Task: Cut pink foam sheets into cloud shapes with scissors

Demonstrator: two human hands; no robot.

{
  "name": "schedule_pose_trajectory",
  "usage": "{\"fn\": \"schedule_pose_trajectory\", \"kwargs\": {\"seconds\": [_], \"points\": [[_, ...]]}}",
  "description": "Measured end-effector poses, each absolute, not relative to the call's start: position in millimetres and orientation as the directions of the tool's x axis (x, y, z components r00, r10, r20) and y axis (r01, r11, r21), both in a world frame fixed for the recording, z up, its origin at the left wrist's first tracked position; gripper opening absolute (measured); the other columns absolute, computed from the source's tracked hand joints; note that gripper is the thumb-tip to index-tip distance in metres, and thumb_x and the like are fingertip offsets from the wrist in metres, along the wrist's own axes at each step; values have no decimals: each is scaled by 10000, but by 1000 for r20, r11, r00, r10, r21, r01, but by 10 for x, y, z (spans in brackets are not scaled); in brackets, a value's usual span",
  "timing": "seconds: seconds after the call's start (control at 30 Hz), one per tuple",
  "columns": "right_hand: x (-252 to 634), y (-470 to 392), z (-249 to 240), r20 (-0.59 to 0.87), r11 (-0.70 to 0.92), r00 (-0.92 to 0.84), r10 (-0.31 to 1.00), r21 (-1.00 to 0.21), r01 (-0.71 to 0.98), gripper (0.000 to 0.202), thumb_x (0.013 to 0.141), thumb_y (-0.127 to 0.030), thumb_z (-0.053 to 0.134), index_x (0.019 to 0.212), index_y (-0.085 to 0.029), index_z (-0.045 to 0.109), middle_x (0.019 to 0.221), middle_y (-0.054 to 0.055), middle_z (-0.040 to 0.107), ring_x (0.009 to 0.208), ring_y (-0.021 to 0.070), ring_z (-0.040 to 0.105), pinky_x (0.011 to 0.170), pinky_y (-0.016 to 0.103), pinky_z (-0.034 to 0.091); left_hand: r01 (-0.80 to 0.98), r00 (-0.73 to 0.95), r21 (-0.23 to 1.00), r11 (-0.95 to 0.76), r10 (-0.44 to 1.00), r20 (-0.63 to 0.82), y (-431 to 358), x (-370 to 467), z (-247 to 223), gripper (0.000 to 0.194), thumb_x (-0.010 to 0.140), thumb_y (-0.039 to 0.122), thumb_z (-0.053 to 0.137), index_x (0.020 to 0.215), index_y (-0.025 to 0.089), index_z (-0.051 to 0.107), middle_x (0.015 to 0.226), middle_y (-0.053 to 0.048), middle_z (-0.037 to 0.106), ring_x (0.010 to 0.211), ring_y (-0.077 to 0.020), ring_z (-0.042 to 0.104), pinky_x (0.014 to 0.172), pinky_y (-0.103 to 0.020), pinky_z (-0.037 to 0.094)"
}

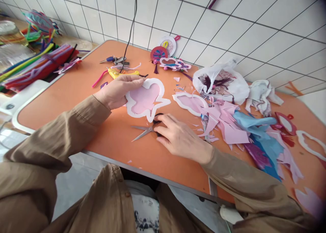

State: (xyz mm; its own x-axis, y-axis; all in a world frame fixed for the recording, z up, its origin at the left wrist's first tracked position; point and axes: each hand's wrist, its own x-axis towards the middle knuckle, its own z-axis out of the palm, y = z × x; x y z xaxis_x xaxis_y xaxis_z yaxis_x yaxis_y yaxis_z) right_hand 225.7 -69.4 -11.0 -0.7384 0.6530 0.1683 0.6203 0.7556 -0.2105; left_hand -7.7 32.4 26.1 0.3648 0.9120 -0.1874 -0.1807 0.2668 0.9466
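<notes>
Pinched between the thumb and fingers of my left hand [121, 88] is a white-rimmed foam cutout [145, 99] with a wavy outline and a pink middle. It is held up over the orange table [102, 138]. Just below its lower edge, my right hand [179, 136] has its fingers at the black handles of a pair of scissors [146, 130]. The blades are spread apart and point left, close to the tabletop. A second white-rimmed cutout with a pink middle [191, 103] lies to the right, beyond my right hand.
Pink scraps [226, 121] and blue sheets [257, 127] pile up at the right, by a white plastic bag [221, 82]. A yellow glue gun [118, 73] and keys [121, 60] lie behind my left hand. Round ornaments [159, 53] rest near the tiled wall. Pipe cleaners [40, 66] lie at far left.
</notes>
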Motion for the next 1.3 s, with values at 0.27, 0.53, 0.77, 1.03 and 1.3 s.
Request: {"fn": "schedule_pose_trajectory", "kwargs": {"seconds": [0.27,0.53,0.77,1.03,1.3], "points": [[2384,-628,-33,12,739,-765,643,-270,617,355,937,15,451,1121,-175,688,1327,170,608,1181,292,659,889,428,621,-198,360,947,254,917,-171,333,-70,248,120,889,255,729,884,138,755,818,-28,754,722,-164,697,618,-242,506],[2444,-615,68,-76,720,-736,672,-165,674,496,874,-52,582,1357,-152,627,1042,136,620,964,293,619,822,439,544,-227,236,950,214,959,-159,303,-16,296,150,927,189,637,871,104,747,821,-66,725,699,-155,666,624,-239,510],[2513,-502,50,82,511,-740,668,-773,376,463,846,-201,689,1301,-210,608,1048,65,653,941,206,638,863,383,542,-242,122,963,118,988,-91,333,-19,270,210,952,176,571,854,103,741,849,-92,705,710,-176,642,680,-290,516],[2576,-405,-34,109,110,-480,871,-994,-26,485,859,-665,730,1044,-218,697,780,0,588,674,148,591,669,323,486,-285,178,950,127,981,-78,291,-20,274,207,957,172,607,829,103,754,801,-77,697,687,-169,646,650,-289,484],[2455,-521,21,-80,-115,-430,899,-992,-56,520,841,-685,736,903,-173,671,685,3,604,541,123,573,546,292,373,-315,154,942,120,985,-74,265,4,278,206,937,196,621,817,114,767,808,-79,718,664,-162,642,599,-268,475]]}}
